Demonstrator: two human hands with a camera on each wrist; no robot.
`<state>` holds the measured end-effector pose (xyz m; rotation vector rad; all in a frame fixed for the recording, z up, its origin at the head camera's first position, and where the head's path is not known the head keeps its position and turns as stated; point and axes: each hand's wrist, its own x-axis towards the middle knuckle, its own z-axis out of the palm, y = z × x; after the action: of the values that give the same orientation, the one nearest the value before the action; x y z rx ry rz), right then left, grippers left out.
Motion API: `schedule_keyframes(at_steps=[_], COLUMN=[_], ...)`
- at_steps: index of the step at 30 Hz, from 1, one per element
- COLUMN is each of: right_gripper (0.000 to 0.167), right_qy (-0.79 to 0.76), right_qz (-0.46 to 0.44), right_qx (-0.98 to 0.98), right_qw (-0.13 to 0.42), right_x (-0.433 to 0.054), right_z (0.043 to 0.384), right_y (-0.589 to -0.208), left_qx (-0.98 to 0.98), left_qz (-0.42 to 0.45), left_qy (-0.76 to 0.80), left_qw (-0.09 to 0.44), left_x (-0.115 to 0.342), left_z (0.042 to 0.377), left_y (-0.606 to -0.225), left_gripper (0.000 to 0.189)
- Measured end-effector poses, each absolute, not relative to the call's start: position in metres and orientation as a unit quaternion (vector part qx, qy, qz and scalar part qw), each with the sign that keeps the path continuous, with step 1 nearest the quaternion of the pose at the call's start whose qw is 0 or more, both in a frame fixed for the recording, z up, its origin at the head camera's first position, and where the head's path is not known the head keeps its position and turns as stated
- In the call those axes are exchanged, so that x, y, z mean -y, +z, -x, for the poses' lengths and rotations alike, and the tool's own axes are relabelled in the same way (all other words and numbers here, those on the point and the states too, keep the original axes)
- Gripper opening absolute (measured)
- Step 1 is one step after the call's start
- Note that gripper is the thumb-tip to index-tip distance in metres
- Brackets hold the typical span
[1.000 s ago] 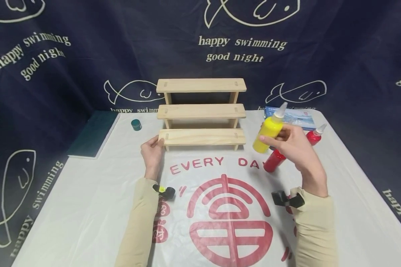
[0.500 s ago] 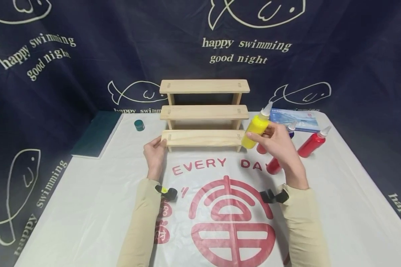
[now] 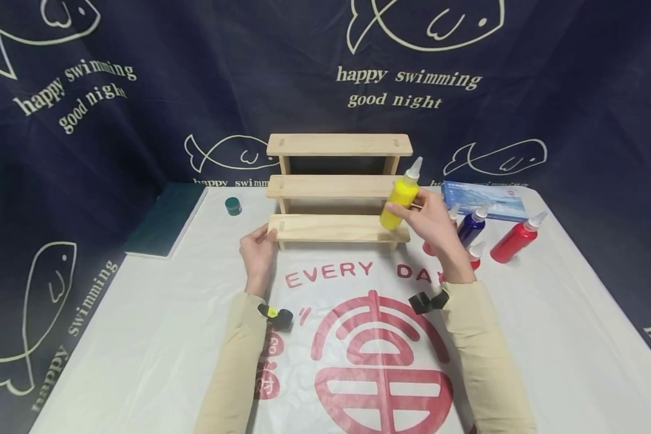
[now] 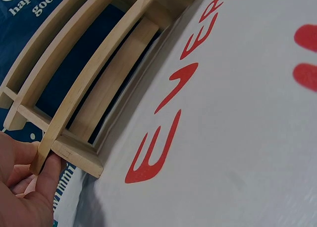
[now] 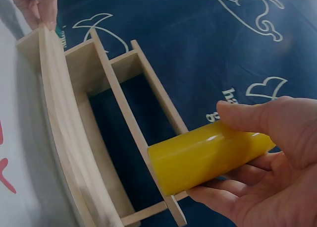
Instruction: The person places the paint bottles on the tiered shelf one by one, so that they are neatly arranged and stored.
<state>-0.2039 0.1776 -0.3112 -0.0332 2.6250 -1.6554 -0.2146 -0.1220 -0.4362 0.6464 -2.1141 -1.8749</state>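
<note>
A three-tier wooden shelf point(image 3: 331, 228) stands at the back of the table. My left hand point(image 3: 258, 253) pinches the left end of its lowest board between thumb and fingers, as the left wrist view also shows. In my right hand point(image 3: 434, 226) is a yellow squeeze bottle point(image 3: 400, 196) with a white pointed cap, tilted slightly, thumb on one side and fingers on the other. The bottle overlaps the right end of the lowest and middle boards in the head view. From the right wrist, the yellow bottle point(image 5: 208, 155) shows its flat base toward the shelf boards.
Right of the shelf are a dark blue bottle point(image 3: 471, 226), a red bottle point(image 3: 515, 240) and more red bottles partly behind my right hand. A blue box point(image 3: 485, 200) lies behind them. To the left are a small green jar point(image 3: 232, 206) and a dark green book point(image 3: 165, 220).
My right hand has carried the yellow bottle leftward from beside the shelf to the right end of its boards, uncovering the blue and red bottles. The left hand keeps its grip on the board.
</note>
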Motion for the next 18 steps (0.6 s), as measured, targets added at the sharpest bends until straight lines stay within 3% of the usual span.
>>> schedule_keyframes(at_steps=[18], right_gripper=[0.045], right_qy=[-0.562], right_qz=[0.023], right_qx=[-0.827], right_qw=[-0.005], right_x=[-0.158], right_z=[0.249], right_y=[-0.305], left_qx=[0.731], left_qz=[-0.217], left_qy=[-0.634], left_qw=[0.129], left_x=[0.122], left_z=[0.215], left_y=[-0.438], left_gripper=[0.035])
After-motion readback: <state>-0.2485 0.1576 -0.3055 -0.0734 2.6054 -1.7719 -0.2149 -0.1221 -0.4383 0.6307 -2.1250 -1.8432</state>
